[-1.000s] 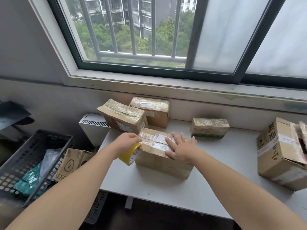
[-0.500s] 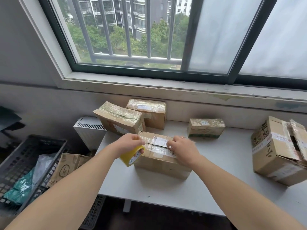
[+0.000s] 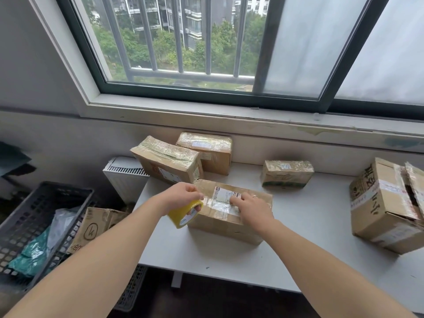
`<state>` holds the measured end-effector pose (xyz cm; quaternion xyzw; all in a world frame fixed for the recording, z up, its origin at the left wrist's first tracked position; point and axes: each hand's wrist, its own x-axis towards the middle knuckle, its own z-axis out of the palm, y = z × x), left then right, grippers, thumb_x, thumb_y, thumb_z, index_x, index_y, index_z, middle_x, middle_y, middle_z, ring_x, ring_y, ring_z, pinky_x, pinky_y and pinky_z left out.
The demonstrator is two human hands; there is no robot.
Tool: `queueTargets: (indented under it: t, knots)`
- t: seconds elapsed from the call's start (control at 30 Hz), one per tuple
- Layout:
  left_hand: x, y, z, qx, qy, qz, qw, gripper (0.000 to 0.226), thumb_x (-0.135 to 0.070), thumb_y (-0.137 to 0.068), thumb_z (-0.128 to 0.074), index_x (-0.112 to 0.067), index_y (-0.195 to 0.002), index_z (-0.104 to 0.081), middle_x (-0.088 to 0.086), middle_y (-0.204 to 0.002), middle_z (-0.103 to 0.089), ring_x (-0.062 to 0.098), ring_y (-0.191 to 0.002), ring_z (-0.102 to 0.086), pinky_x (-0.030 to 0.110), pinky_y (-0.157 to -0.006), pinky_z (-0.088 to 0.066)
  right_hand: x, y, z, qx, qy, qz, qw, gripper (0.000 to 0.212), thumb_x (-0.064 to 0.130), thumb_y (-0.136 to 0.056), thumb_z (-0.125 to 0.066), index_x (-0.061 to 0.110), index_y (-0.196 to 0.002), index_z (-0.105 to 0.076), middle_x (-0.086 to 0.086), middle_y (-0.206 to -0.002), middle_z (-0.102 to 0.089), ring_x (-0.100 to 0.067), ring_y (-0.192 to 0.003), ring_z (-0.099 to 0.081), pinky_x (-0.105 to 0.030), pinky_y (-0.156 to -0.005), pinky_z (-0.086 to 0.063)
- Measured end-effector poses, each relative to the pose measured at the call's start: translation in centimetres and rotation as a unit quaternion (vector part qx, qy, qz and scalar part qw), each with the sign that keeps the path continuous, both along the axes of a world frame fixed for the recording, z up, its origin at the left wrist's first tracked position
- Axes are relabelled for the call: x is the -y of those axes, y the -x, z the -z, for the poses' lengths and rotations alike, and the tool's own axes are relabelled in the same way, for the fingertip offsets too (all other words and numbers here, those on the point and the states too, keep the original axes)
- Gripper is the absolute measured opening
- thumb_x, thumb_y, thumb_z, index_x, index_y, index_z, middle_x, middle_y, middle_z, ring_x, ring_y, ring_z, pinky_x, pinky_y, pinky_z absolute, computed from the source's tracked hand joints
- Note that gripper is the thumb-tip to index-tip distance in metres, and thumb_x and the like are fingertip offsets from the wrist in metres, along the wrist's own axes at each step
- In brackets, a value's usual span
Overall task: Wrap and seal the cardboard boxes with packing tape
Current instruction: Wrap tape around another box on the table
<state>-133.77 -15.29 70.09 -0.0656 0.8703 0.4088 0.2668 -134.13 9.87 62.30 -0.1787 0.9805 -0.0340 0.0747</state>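
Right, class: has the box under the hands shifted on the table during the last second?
No. The box has kept its place: its far left corner still sits right beside the taped box behind it, near the table's left end.
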Motion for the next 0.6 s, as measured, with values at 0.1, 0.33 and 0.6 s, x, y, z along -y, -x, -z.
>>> queueTargets:
  t: [0.1,0.33,0.6]
  knots:
    - [0.1,0.2,-0.4,0.003,-0.004,0.008,1.000,0.020,-0.037,-0.101,-0.060,-0.021,-0.106,-0.073,-0.010,-0.076,-0.076,0.013,-0.069,-0.064,0.016,-0.056,-0.048,-0.2,0.8,-1.0,0.040,0.090,0.040,0.994,0.035,0.020,-0.099,-0.052,0.037,-0.127,-0.065,0.004,-0.121,-0.057,-0.022,-0.113,-0.056,-0.031,-0.080,-0.038]
    - [0.3,0.8,-0.8,-0.006,-0.017,-0.001,1.000,0.018,-0.040,-0.099,-0.063,-0.029,-0.099,-0.077,-0.005,-0.101,-0.072,0.018,-0.092,-0.066,0.032,-0.079,-0.052,-1.2,1.4,-2.4,0.023,0.239,0.143,0.960,0.032,0.013,-0.098,-0.049,0.025,-0.114,-0.074,0.007,-0.118,-0.071,-0.015,-0.109,-0.061,-0.031,-0.089,-0.049]
    - [-3.9,1.5,-3.3,-0.014,-0.201,-0.056,0.978,0.022,-0.033,-0.102,-0.060,-0.025,-0.100,-0.081,0.000,-0.112,-0.073,0.020,-0.099,-0.068,0.037,-0.079,-0.059,-0.6,1.3,-6.6,0.127,0.447,0.152,0.872,0.028,0.041,-0.101,-0.059,0.016,-0.094,-0.070,0.001,-0.083,-0.077,-0.012,-0.080,-0.073,-0.045,-0.087,-0.059]
